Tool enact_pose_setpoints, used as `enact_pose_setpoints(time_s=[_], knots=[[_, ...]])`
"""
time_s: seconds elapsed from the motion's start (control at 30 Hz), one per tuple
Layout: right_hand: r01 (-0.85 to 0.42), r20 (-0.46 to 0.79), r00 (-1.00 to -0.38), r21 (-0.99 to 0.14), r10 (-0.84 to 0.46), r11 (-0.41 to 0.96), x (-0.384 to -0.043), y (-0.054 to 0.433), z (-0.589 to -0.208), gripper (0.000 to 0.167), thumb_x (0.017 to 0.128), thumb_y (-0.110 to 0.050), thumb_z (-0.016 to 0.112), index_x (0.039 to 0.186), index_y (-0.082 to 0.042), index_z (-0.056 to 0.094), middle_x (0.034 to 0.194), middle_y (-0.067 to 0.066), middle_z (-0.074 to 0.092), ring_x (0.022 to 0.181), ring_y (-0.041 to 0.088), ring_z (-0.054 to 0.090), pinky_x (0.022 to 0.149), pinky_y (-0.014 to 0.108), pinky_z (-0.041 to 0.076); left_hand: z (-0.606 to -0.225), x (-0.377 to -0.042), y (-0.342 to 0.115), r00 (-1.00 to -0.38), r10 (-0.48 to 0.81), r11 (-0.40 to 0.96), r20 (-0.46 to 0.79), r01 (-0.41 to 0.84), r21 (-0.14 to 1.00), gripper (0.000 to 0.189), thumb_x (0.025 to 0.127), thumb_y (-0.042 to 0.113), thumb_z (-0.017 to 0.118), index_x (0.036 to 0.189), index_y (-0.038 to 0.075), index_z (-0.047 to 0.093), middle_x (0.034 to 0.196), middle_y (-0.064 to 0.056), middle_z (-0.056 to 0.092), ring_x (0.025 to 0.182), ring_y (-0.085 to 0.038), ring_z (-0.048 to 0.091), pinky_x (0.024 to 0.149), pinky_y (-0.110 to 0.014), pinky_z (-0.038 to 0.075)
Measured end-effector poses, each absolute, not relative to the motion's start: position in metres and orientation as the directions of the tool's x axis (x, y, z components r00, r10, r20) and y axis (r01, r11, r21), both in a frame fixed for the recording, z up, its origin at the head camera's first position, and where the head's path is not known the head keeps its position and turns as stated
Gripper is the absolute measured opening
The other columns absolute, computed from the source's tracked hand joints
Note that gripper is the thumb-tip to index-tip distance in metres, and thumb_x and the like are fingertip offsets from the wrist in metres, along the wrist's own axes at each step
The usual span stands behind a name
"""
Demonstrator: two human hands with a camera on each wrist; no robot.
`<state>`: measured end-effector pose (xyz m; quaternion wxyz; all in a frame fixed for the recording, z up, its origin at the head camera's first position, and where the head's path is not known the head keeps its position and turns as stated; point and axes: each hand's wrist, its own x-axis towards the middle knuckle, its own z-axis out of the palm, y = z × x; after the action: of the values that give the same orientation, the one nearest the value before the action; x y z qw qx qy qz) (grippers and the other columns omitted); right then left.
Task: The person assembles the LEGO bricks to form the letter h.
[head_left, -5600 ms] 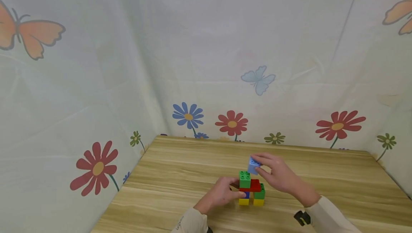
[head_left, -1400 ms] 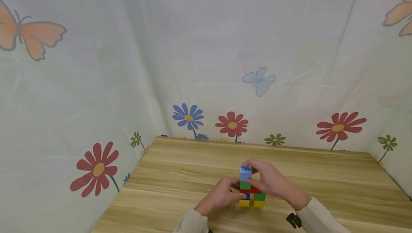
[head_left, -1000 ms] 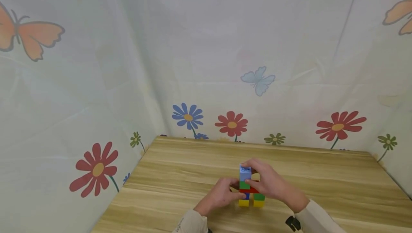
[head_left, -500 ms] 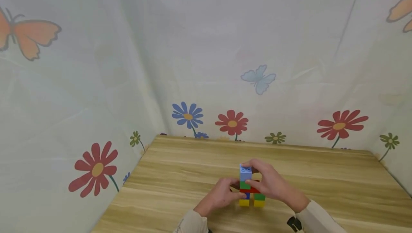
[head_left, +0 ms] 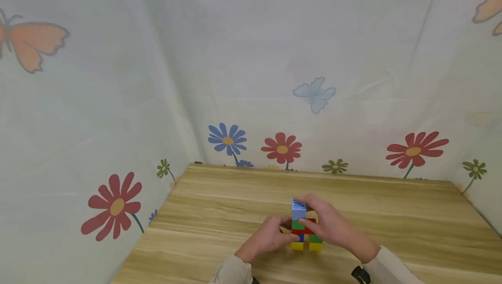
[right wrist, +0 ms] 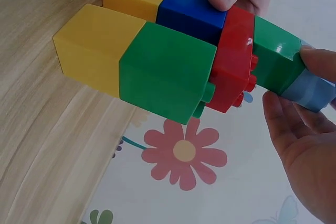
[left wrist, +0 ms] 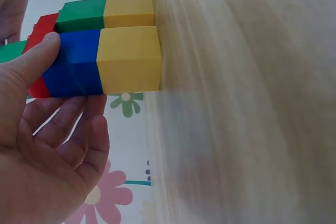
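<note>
A small building-brick structure stands upright on the table. One column has a yellow brick [left wrist: 129, 61] below a blue brick [left wrist: 76, 66]; beside it, another yellow brick [right wrist: 94, 48] carries a green brick [right wrist: 163, 69]. Across the top lies a red brick [right wrist: 231, 59]. Above its left part sits an upper green brick [right wrist: 275, 53], topped by a light blue brick [head_left: 298, 211]. With thumb in front and fingers behind, my left hand [head_left: 269, 235] grips the blue brick, the thumb reaching the red one's edge. My right hand [head_left: 328, 222] pinches the light blue brick at its seam with the green.
The wood-grain table [head_left: 219, 201] extends around the structure on every side. Behind and to the left hangs a pale cloth [head_left: 243, 57] printed with flowers and butterflies. A dark strap piece [head_left: 361, 274] shows by the right sleeve [head_left: 392, 268].
Earlier, my right hand held the light blue brick in the air above the structure's right side. It moved left and down onto the upper green brick. Both hands have stayed nearly still since.
</note>
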<state>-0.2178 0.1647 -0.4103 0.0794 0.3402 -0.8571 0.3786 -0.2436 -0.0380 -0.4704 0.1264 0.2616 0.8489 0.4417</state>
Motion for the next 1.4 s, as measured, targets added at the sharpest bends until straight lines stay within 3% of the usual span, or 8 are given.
enact_pose_setpoints(time_s=[0.23,0.5,0.8,1.07,1.4], knots=[[-0.518,0.281,-0.845,-0.643,-0.455,0.564,-0.214,0.174,-0.422,0.076,0.085,-0.014,0.071,0.147,-0.011,0.028,0.123,0.004,0.056,0.110,0.020,0.054,0.091,0.041,0.046,-0.467,-0.245,-0.040,-0.831,0.557,0.489,-0.009,0.319,0.812,0.026,0.085,0.033,0.071,0.109,0.024,0.067,0.096,0.016,0.064,0.088,-0.001,0.058,0.075,-0.024,0.048],[-0.504,0.292,-0.859,-0.624,-0.420,0.598,-0.209,0.203,-0.449,0.057,0.089,-0.017,0.067,0.137,-0.002,0.041,0.129,0.012,0.053,0.113,0.029,0.052,0.088,0.047,0.046,-0.467,-0.244,-0.035,-0.842,0.538,0.497,-0.019,0.299,0.815,0.028,0.085,0.035,0.070,0.111,0.024,0.066,0.094,0.016,0.063,0.086,-0.002,0.057,0.075,-0.024,0.048],[-0.377,0.138,-0.902,-0.712,-0.409,0.592,-0.206,0.218,-0.467,0.053,0.092,-0.022,0.063,0.136,0.000,0.042,0.125,0.012,0.055,0.108,0.026,0.055,0.083,0.037,0.050,-0.463,-0.244,-0.028,-0.873,0.482,0.549,-0.074,0.236,0.802,0.031,0.087,0.040,0.066,0.113,0.022,0.063,0.094,0.016,0.061,0.085,-0.002,0.056,0.078,-0.027,0.048],[-0.422,0.171,-0.874,-0.729,-0.454,0.539,-0.209,0.215,-0.476,0.053,0.090,-0.017,0.065,0.135,0.002,0.043,0.118,0.013,0.058,0.094,0.020,0.060,0.076,0.029,0.052,-0.466,-0.245,-0.024,-0.883,0.465,0.539,-0.056,0.233,0.810,0.039,0.091,0.041,0.061,0.117,0.013,0.058,0.096,0.010,0.061,0.083,-0.005,0.056,0.076,-0.026,0.050],[-0.377,0.114,-0.882,-0.754,-0.457,0.538,-0.215,0.212,-0.483,0.058,0.090,-0.016,0.066,0.137,0.004,0.039,0.108,0.011,0.057,0.087,0.016,0.058,0.071,0.026,0.051,-0.471,-0.248,-0.017,-0.895,0.442,0.605,-0.057,0.250,0.756,0.038,0.094,0.040,0.057,0.116,0.009,0.056,0.093,0.004,0.060,0.077,-0.009,0.054,0.069,-0.026,0.048]])
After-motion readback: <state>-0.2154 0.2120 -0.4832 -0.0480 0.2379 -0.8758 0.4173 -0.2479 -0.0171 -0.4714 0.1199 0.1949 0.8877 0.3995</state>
